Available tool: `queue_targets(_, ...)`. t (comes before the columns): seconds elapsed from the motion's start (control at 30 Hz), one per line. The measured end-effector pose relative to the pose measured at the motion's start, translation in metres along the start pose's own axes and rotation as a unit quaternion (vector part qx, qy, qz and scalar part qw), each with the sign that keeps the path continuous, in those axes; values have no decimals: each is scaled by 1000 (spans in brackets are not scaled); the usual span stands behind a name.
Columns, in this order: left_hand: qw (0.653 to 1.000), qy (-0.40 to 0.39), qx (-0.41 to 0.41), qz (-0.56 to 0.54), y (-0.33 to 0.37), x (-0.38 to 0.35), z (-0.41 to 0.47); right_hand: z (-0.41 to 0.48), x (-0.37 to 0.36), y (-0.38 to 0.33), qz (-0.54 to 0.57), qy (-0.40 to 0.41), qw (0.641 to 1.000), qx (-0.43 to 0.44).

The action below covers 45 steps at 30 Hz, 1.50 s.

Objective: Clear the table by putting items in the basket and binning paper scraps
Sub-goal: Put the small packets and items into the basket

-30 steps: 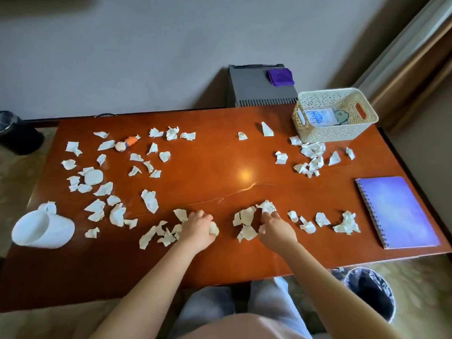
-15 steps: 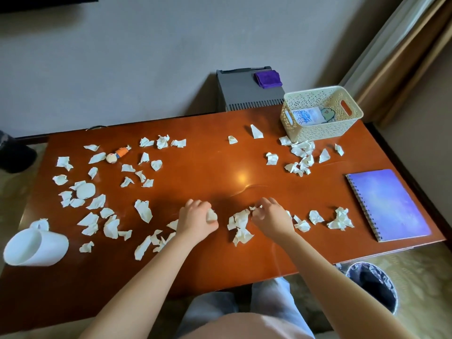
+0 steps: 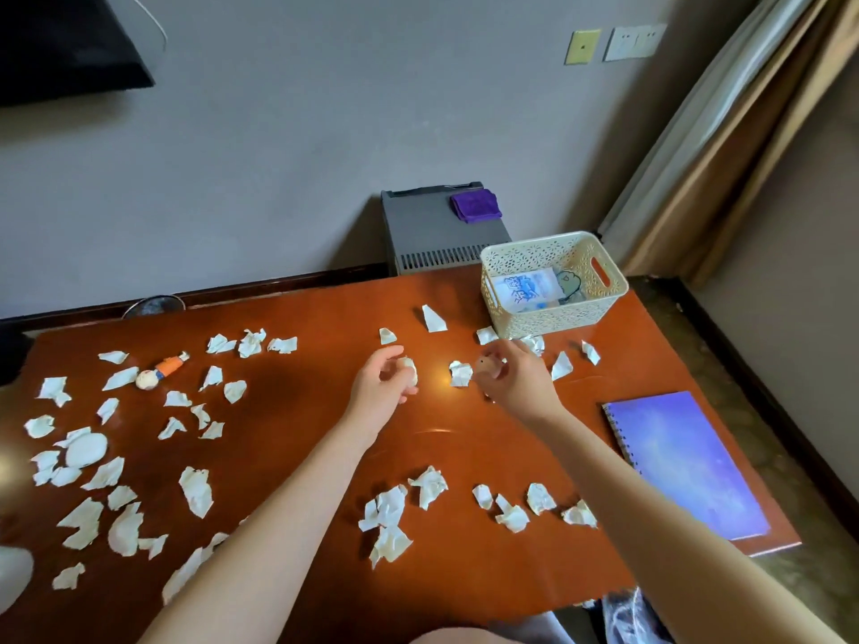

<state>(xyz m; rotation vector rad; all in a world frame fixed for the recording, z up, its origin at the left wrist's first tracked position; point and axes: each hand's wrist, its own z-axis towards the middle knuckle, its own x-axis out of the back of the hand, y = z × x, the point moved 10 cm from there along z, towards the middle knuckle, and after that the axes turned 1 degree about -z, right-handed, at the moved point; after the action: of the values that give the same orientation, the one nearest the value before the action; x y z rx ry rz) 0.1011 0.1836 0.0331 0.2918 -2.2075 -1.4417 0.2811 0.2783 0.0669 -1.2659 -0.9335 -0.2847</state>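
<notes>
Torn white paper scraps [image 3: 197, 490] lie scattered over the brown table [image 3: 302, 411], thick on the left and in a loose row near the front edge. My left hand [image 3: 379, 388] is raised over the table's middle and pinches one white paper scrap [image 3: 409, 368]. My right hand [image 3: 513, 381] hovers beside it with curled fingers; whether it holds anything is hidden. The cream lattice basket [image 3: 553, 313] stands at the far right with small packets inside. The bin [image 3: 623, 615] shows partly below the table's front edge.
A purple spiral notebook [image 3: 683, 462] lies at the right edge. A small orange-and-white figure [image 3: 160, 368] lies far left among the scraps, near a round white lid [image 3: 86, 450]. A white cup [image 3: 11, 578] peeks in at the lower left. A grey box with a purple cloth [image 3: 476, 205] stands behind the table.
Both hands have risen from the scraps near the front edge and moved out over the table's middle, toward the basket. The left carries a scrap. The camera tilted up.
</notes>
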Motion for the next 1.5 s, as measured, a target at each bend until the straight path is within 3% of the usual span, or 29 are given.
queue_targets(0.13,990,-12,76,-122,23,-54,25,39,46,31,-7,25,1000,5)
queue_targets(0.23,984,-15,91,-153,46,-93,49,71,74,59,-23,24,999,5)
queue_targets(0.4,997,-8,56,-53,80,-139,89,119,103,105,-44,18,999,-5)
queue_targets(0.53,999,-7,27,45,99,-165,123,163,117,145,-57,1,996,-66)
queue_targets(0.7,991,-2,7,136,111,-184,157,213,98,176,-134,-102,983,-76)
queue_targets(0.83,983,2,9,184,110,-197,184,231,56,194,-273,-272,922,-38)
queue_targets(0.97,979,-40,21,199,102,-221,202,230,29,202,-351,-340,872,-10)
queue_targets(1.2,959,-111,22,258,90,-265,215,228,35,202,-329,-333,883,25)
queue_targets(1.37,930,-162,25,329,77,-294,218,240,77,184,-281,-171,942,71)
queue_targets(1.5,898,-195,12,394,69,-309,215,236,86,184,-254,-108,957,94)
